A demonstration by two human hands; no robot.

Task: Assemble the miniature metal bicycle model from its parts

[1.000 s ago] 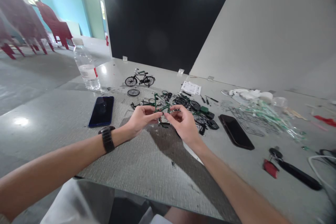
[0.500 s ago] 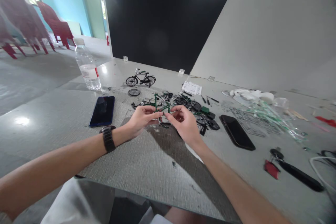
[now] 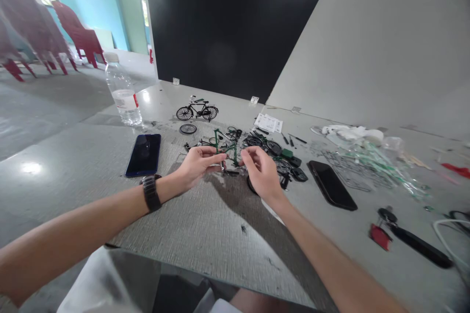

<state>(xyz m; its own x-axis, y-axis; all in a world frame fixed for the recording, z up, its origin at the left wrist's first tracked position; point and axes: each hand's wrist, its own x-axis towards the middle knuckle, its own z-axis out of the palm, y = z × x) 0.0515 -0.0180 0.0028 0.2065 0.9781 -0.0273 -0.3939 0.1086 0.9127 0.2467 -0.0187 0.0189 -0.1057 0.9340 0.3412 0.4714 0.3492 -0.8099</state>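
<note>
The counter (image 3: 205,239) lies bare toward its near edge, between the forearms. The green frame (image 3: 224,145) fills the gap between the left hand (image 3: 196,164) and right hand (image 3: 262,173). Just beyond them, loose bicycle parts (image 3: 273,149) crowd the way. A blue phone (image 3: 143,154) lies flat to the left and a black phone (image 3: 331,185) to the right, with a water bottle (image 3: 123,95) standing farther back left.

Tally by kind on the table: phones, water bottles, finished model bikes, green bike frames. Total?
phones: 2 - blue phone, black phone
water bottle: 1
finished black model bicycle: 1
green bicycle frame, in the left hand grip: 1
total: 5
</note>
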